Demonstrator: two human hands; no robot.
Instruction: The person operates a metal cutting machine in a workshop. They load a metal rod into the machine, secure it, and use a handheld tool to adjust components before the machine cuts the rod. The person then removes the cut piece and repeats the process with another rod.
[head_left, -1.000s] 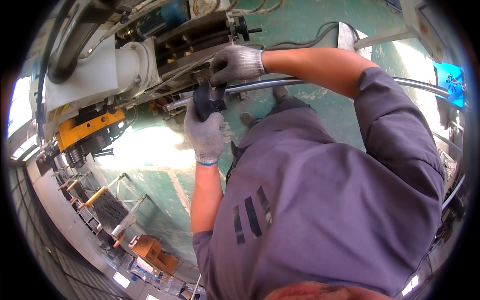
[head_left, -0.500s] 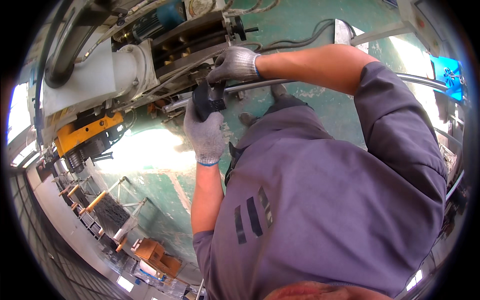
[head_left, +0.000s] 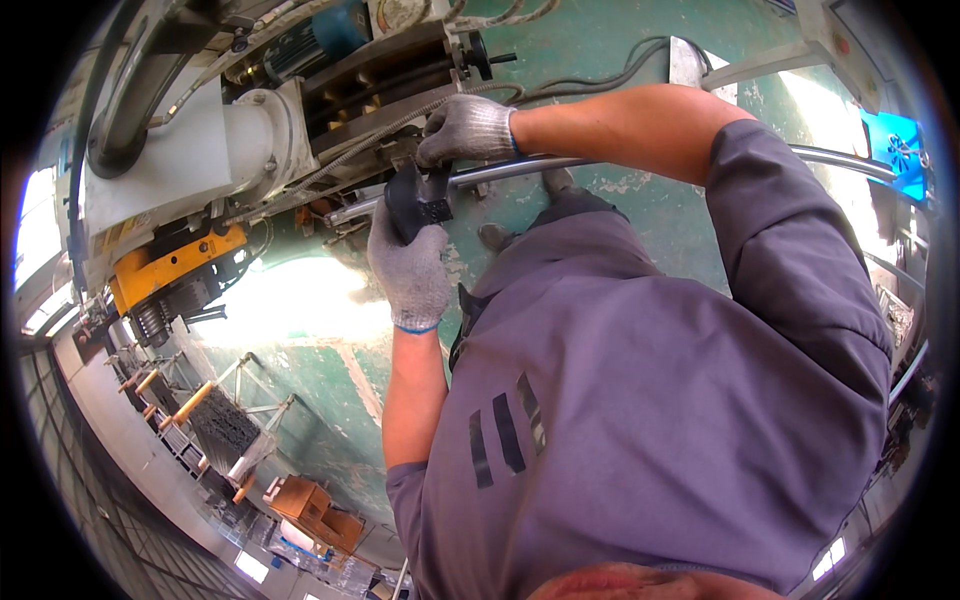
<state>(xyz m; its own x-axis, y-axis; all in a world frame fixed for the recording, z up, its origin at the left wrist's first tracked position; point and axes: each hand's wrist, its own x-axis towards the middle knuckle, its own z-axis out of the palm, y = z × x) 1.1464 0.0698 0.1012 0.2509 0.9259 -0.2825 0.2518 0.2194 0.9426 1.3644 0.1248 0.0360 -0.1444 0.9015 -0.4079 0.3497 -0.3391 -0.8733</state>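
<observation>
My left hand, in a grey knit glove, is closed around a black curved object with a blocky end; its exact kind does not show. The object sits across a shiny round steel bar, beside the machine. Just above, my right hand, gloved as well, has its fingers curled down near the object's upper end. Whatever lies between those fingertips is hidden. The bar runs beneath my right forearm and off toward the right.
A machine with a white housing, a blue motor and a black handwheel stands at the upper left. Below it is a yellow bracket. Racks and a brown box stand lower left. Cables lie on the green floor.
My right hand has shifted very slightly, its fingers still curled. The left hand and the black object stay in place on the bar.
</observation>
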